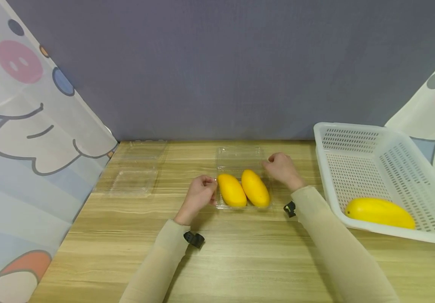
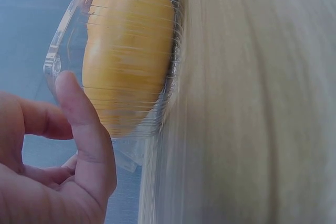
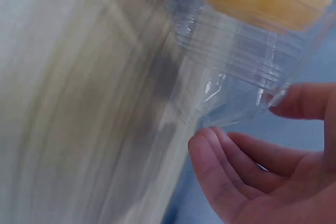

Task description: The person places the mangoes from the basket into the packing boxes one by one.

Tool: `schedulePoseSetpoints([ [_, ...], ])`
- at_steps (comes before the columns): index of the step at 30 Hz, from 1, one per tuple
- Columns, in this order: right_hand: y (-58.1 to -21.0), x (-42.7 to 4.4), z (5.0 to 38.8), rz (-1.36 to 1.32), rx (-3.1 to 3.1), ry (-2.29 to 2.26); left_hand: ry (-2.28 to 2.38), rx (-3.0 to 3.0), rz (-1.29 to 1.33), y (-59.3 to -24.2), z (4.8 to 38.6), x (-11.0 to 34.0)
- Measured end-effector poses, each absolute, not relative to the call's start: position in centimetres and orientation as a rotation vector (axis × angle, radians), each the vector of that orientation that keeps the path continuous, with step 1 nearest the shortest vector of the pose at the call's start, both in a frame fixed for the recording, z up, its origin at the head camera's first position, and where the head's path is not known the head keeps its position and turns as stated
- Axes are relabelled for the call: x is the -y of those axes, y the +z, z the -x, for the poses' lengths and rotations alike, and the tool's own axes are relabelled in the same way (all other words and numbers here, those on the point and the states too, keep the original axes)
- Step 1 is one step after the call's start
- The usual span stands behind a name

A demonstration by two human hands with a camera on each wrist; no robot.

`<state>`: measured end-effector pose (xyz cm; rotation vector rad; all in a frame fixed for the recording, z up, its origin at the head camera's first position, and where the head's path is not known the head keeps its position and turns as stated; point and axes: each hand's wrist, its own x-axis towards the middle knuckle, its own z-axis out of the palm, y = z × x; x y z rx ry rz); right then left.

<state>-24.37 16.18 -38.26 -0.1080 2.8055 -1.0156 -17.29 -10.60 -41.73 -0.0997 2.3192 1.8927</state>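
Note:
Two yellow mangoes [image 1: 232, 190] [image 1: 255, 188] lie side by side in a clear plastic clamshell box [image 1: 240, 157], its lid raised at the back. My left hand [image 1: 201, 191] is at the box's left side. In the left wrist view a fingertip rests against the clear rim [image 2: 53, 64], beside a mango [image 2: 128, 51]. My right hand [image 1: 281, 167] is at the right side near the lid. The right wrist view shows its thumb [image 3: 302, 100] and curled fingers on either side of a clear corner [image 3: 231, 103] of the box.
A white perforated basket [image 1: 327, 176] stands on the right with another long yellow fruit [image 1: 380, 212] inside. A second clear box [image 1: 134, 181] sits open at the left. The wooden table [image 1: 240, 261] meets a grey partition [image 1: 217, 71] at the back.

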Motion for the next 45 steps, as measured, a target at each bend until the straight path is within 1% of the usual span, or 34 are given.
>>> schedulePoseSetpoints([
  [8,-39.1,-16.5,24.6,0.053,-2.77,-1.064,1.88,-2.325,0.099,-41.7,17.4,10.6],
  [19,-39.6,-16.5,24.8,0.051,-2.761,-1.157,1.865,-2.326,0.114,-41.6,17.4,10.6],
  [45,-37.7,-16.1,25.2,0.02,-2.797,-1.387,1.88,-2.315,0.106,-41.6,17.3,10.6],
])
